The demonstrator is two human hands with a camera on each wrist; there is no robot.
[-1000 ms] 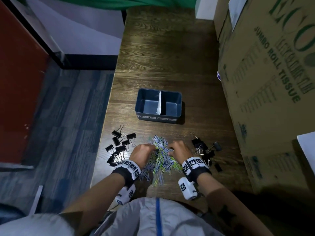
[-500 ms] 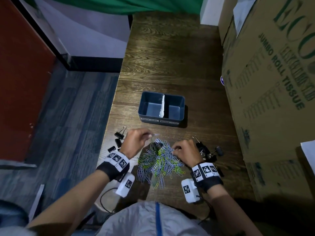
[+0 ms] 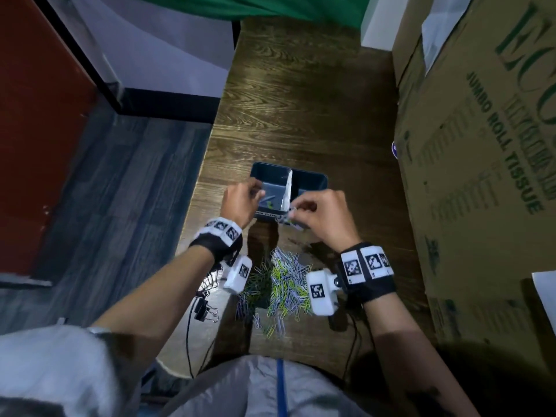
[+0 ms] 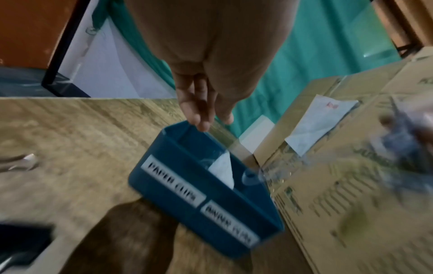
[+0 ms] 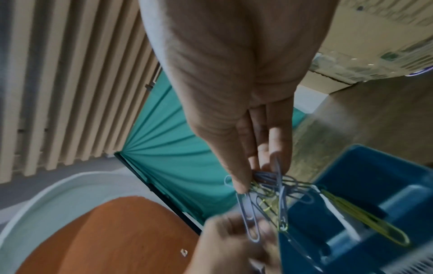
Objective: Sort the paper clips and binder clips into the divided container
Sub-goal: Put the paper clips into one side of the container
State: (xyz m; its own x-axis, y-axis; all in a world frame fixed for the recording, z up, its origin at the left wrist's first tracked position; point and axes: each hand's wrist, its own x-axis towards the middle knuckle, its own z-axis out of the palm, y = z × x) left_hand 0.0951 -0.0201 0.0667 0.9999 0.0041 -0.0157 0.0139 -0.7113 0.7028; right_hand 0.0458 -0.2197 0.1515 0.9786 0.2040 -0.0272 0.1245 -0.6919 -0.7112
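Head view: right hand (image 3: 323, 216) is pinching a tangle of paper clips (image 3: 290, 218) over the near wall of the divided container (image 3: 313, 179), by its white divider (image 3: 288, 191); clips could be spilling into the wrong half or onto the table (image 3: 301, 94).
Left wrist view: left hand (image 4: 206, 96) is hanging over the compartment labelled for paper clips, fingers loosely extended, holding nothing visible.
Right wrist view: fingers (image 5: 276, 148) are closing round the bunch, with loops dangling and snagging likely.
Loose pile (image 3: 285, 281): lying on the table near the person.
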